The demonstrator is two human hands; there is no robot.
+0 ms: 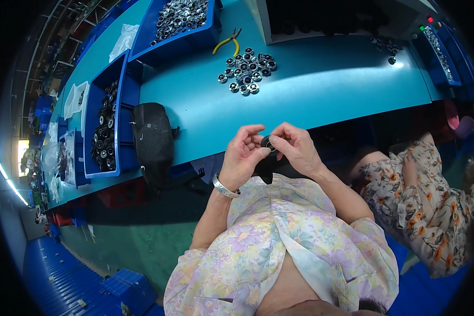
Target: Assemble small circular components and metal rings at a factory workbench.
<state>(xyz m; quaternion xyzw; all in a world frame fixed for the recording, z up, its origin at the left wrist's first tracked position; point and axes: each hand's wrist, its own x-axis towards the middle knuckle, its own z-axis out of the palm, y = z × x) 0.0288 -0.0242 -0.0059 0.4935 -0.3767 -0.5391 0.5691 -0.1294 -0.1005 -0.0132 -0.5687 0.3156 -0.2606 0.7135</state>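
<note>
Just in front of the table's near edge, both my hands hold one small round black part (267, 142). My left hand (242, 158) has its thumb and fingers against the left side of it. On the other side my right hand (296, 147) pinches it between thumb and fingers. The part is largely covered by my fingertips, so its exact kind does not show. Beyond my hands, a pile of small round silver-and-black parts (246, 71) lies on the blue-green table (195, 121). A pair of pliers with yellow handles (227, 44) rests behind that pile.
A blue bin (122, 110) of black round parts stands at the left, with a black bag (152, 132) beside it. Farther back is a blue bin (168, 45) of silver parts. A person in a floral garment (426, 205) sits close on my right.
</note>
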